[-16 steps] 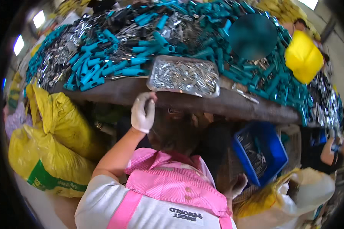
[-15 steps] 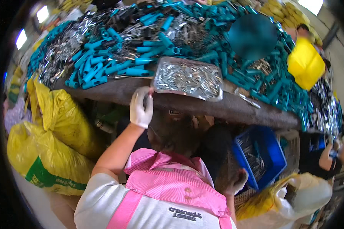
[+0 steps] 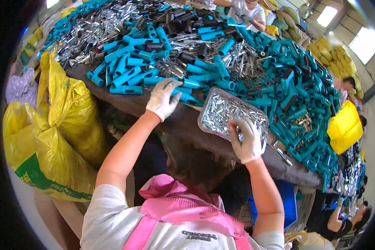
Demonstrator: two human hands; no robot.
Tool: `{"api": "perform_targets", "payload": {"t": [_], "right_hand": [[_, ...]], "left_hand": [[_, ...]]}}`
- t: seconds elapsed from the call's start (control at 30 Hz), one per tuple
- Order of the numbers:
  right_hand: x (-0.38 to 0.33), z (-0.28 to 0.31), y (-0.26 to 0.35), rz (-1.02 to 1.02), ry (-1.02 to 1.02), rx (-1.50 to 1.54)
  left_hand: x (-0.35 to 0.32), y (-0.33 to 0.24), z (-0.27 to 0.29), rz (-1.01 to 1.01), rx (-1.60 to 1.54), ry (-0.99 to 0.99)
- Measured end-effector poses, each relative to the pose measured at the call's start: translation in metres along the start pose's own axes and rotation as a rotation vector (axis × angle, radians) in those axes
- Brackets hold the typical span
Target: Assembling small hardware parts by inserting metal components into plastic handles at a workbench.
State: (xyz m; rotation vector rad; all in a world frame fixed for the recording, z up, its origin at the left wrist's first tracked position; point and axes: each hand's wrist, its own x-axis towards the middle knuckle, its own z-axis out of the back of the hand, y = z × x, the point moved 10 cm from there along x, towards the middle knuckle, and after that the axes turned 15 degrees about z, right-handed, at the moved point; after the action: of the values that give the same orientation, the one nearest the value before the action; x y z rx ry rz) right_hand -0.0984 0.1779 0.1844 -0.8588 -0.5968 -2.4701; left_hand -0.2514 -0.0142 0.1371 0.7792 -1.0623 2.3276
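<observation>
My left hand [image 3: 163, 100], in a white glove with bare fingertips, reaches to the near edge of a heap of teal plastic tubular handles [image 3: 127, 76]. Its thumb and fingers are apart, over a teal handle [image 3: 186, 98]. My right hand [image 3: 248, 141], gloved alike, is above the near right part of a clear plastic tray [image 3: 201, 118] full of small silver metal pieces [image 3: 223, 109]. Thumb and forefinger come together there in a pinch; whatever is between them is too small to make out. The tray rests on the table's near edge, right of my left hand.
Black handles [image 3: 183, 17] and loose metal parts mix into the heap. Yellow sacks [image 3: 73, 112] stand at the left. A blue crate [image 3: 289, 204] sits below the table at the right, partly behind my forearm. Other people work across the table [image 3: 254, 16] and at far right [image 3: 341, 218].
My left hand has moved from beside the tray onto the teal handles. My right hand has come up from near the blue crate to the tray. The view has shifted and tilted.
</observation>
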Motion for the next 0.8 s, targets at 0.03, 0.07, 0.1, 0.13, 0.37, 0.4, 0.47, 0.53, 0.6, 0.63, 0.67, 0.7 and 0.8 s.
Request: {"api": "perform_targets", "payload": {"t": [0.03,0.07,0.1,0.13,0.37,0.4,0.47,0.53,0.6,0.63,0.67,0.7,0.8], "right_hand": [[0.02,-0.013,-0.008,0.047,0.022,0.033],[0.042,-0.03,-0.015,0.062,0.065,0.051],[0.068,-0.039,-0.01,0.117,0.078,0.019],[0.087,-0.062,-0.021,0.085,0.134,0.064],[0.165,-0.218,-0.096,-0.216,0.545,-0.235],[0.168,-0.23,-0.104,-0.224,0.595,-0.256],[0.17,-0.242,-0.112,-0.256,0.676,-0.269],[0.17,-0.238,-0.106,-0.265,0.649,-0.186],[0.176,-0.199,-0.072,-0.237,0.52,-0.129],[0.17,-0.182,-0.093,-0.275,0.436,-0.188],[0.169,-0.16,-0.089,-0.21,0.372,-0.161],[0.162,-0.137,-0.098,-0.159,0.196,-0.176],[0.124,-0.119,-0.106,-0.363,0.141,0.248]], "left_hand": [[0.003,0.009,0.012,0.063,0.03,-0.098],[0.003,0.018,0.015,0.075,0.17,-0.077],[0.003,0.026,0.018,0.085,0.304,-0.054],[0.0,0.039,0.012,0.148,0.415,0.044],[-0.003,0.054,0.01,0.234,0.384,0.105],[-0.002,0.056,0.006,0.252,0.383,0.146],[-0.003,0.06,0.006,0.282,0.387,0.175],[-0.005,0.061,0.0,0.231,0.413,0.21],[-0.007,0.065,-0.004,0.237,0.437,0.248],[-0.002,0.058,-0.002,0.199,0.394,0.201],[-0.001,0.055,0.0,0.167,0.351,0.159],[0.003,0.058,-0.004,0.213,0.364,0.193],[0.006,0.056,0.034,0.337,0.226,0.184]]}}
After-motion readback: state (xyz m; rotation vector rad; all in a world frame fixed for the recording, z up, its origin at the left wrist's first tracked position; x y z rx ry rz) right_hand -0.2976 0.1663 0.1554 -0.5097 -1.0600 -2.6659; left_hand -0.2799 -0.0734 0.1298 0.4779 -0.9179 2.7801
